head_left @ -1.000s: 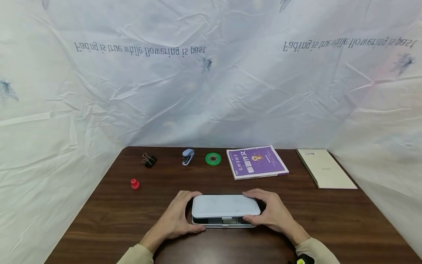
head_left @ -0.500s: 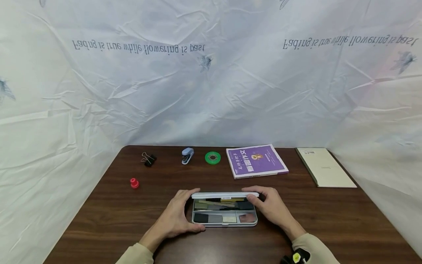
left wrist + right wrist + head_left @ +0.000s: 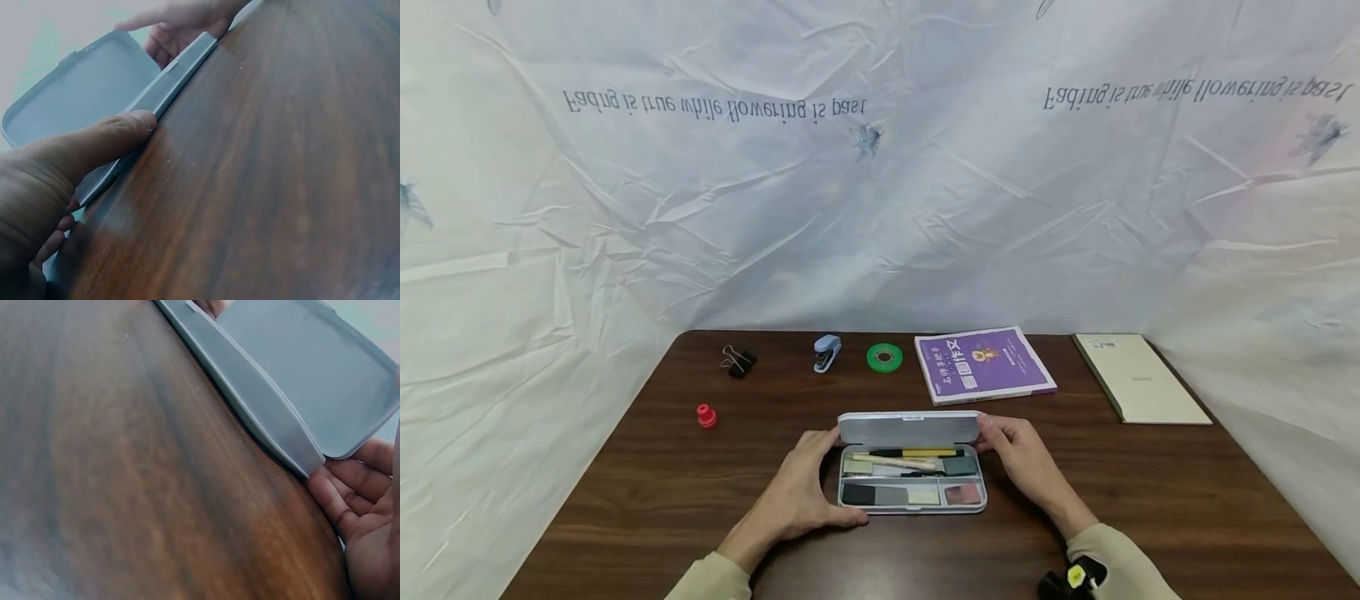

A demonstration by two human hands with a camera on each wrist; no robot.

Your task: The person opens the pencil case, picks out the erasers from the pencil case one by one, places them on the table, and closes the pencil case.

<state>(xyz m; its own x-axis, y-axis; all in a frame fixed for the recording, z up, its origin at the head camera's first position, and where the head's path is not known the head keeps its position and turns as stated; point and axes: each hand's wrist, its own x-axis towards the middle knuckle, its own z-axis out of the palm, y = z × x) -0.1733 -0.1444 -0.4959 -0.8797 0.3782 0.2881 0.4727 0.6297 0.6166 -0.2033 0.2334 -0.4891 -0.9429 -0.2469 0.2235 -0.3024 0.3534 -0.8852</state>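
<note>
White pencil case [image 3: 891,509] between them, the left grip [image 3: 805,492] curled round its left end, thumb in front, fingers behind, while the right grip [image 3: 1026,467] held the right edge of the raised lid [image 3: 910,430] in bent fingers. Pens [image 3: 928,453] lay inside the case, which stood open on the dark surface [image 3: 910,567]. Beyond it lay a stapler [image 3: 827,353], a green disc [image 3: 871,358] and a purple book [image 3: 985,365].

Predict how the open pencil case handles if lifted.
Probably stiff: the pencil case keeps straight, unbent edges. Its raised lid may swing, as it appears hinged along the back. Contents could slide or spill if tilted, since the yellow-and-black pen and pink block seem to lie loose in open compartments.
</note>
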